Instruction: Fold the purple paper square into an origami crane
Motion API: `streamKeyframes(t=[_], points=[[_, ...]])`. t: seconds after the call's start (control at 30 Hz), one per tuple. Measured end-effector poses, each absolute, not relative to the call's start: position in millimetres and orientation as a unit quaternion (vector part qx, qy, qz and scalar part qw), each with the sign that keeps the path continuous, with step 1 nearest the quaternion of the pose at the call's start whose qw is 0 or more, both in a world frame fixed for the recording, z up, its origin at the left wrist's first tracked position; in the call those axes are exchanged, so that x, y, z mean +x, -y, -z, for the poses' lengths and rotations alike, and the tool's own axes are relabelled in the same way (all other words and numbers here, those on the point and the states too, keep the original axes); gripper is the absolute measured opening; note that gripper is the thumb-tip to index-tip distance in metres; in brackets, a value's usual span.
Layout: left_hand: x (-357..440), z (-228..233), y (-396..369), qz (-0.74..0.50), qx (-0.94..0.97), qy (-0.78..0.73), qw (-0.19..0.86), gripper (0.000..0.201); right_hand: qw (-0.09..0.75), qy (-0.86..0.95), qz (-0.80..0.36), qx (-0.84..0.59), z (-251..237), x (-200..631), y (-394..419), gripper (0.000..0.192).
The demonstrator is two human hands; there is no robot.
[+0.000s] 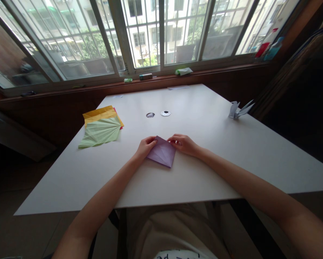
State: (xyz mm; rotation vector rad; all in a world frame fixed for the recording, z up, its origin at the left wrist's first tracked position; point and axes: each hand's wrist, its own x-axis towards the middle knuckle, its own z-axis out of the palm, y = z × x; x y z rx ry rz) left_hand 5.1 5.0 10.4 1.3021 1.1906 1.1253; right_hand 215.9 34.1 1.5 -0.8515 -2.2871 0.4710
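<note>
A folded square of purple origami paper (162, 154) lies near the middle of the white table (220, 162), with crease lines across its face. My left hand (146, 147) grips its upper left edge, thumb on top and fingers closed against it. At the paper's upper right edge, my right hand (184, 144) has its thumb and fingertips pinched together on the rim. How many layers the right fingertips hold is too small to make out.
On the left lie creased sheets, green (100, 133) over yellow (99, 114), with a bit of red beneath. A folded grey paper figure (239, 109) stands near the right edge. Two round discs, one a white ring (165, 113), sit beyond my hands. Small packets (183, 71) rest on the windowsill.
</note>
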Motion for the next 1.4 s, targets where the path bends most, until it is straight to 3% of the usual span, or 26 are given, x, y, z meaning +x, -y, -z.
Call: streamKeyframes(t=[0.93, 1.4], points=[[6.5, -10.4, -4.6, -0.477, 0.513, -0.502, 0.508, 0.028, 0.301, 0.874, -0.188, -0.332, -6.5, 216.3, -31.8, 0.013], [6.1, -3.6, -9.3, -0.508, 0.48, -0.47, 0.538, 0.028, 0.389, 0.8, -0.173, -0.422, -3.2, 216.3, -34.7, 0.016]])
